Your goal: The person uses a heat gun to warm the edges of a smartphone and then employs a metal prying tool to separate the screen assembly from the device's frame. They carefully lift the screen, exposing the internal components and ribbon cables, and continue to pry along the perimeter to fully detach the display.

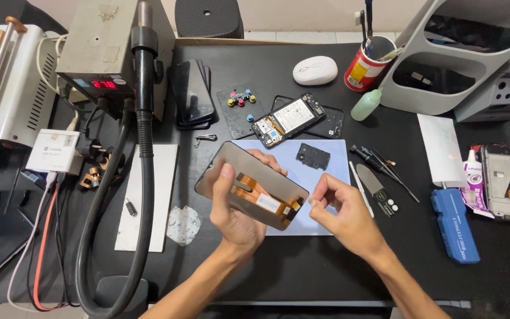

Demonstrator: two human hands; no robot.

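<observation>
Above the pale blue rectangular mat (326,155), the left hand (235,207) gripped the dark phone screen panel (249,184); right-hand fingers (320,198) pinched its orange flex cable (265,197), which a hard tug might tear.

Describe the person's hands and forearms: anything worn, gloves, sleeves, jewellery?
Both are bare. The left hand and right hand have no gloves, and no rings show on the visible fingers. Neither wrist carries a watch, band or anti-static strap. The forearms run uncovered to the bottom edge of the picture, with no sleeve or cuff in view. Fingernails look short and unpainted. No markings or tattoos are visible.
</observation>
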